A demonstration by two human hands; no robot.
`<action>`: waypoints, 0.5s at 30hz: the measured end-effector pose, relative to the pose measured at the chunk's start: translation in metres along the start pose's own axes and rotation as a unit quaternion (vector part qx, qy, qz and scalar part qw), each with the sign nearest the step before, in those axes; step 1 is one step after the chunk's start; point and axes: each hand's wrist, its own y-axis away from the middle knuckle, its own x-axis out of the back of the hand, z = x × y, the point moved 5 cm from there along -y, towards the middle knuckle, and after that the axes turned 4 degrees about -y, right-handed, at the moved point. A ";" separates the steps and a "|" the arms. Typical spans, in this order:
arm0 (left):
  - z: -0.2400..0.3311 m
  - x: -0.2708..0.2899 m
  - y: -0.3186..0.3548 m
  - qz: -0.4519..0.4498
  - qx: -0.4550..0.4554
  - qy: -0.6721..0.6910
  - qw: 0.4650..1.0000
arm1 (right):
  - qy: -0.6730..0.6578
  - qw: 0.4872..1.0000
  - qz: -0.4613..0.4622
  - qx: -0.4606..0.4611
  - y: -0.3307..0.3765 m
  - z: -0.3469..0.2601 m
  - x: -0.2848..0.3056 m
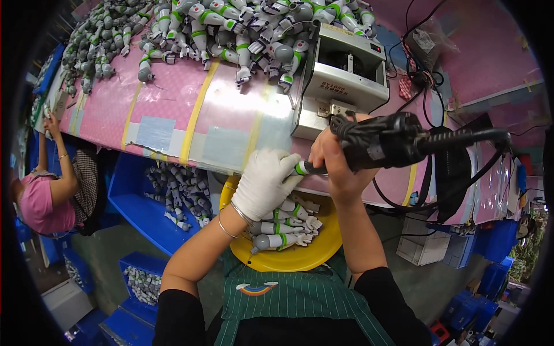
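Observation:
My left hand (262, 183), in a white glove, is closed around a toy arm (300, 168) with a green band and a grey end; most of the toy arm is hidden by the fingers. Gripped in my bare right hand (341, 167) is a black electric screwdriver (384, 141) with a thick cable. Its tip meets the grey end of the toy arm, though my fingers cover the exact contact. Just below both hands, a yellow basin (257, 264) holds several more white, green and grey toy arms (283, 239).
Across the pink-covered table (167, 109) lies a big heap of toy arms (248, 43). A grey metal machine (337, 86) stands beyond my right hand, with black cables (427, 86) beside it. A blue bin (138, 202) of grey parts sits left. A co-worker (49, 196) works at far left.

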 end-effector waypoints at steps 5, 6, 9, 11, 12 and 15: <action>-0.001 -0.002 0.001 -0.004 0.004 -0.010 1.000 | -0.008 1.000 -0.019 0.010 0.004 0.003 -0.001; -0.001 -0.002 0.001 0.004 0.003 -0.008 1.000 | -0.007 1.000 -0.015 0.008 0.005 0.003 0.001; -0.002 -0.003 0.000 0.001 0.003 -0.007 1.000 | 0.050 0.998 -0.024 0.026 0.005 0.001 0.002; -0.002 -0.003 0.000 -0.009 0.005 -0.008 1.000 | 0.048 0.998 -0.034 0.036 0.003 0.001 -0.001; -0.001 -0.002 -0.001 -0.001 0.004 -0.007 1.000 | 0.046 0.997 -0.043 0.046 0.003 0.000 -0.003; 0.000 -0.001 -0.001 0.017 0.003 0.000 1.000 | -0.002 0.999 0.047 -0.004 0.003 0.003 0.000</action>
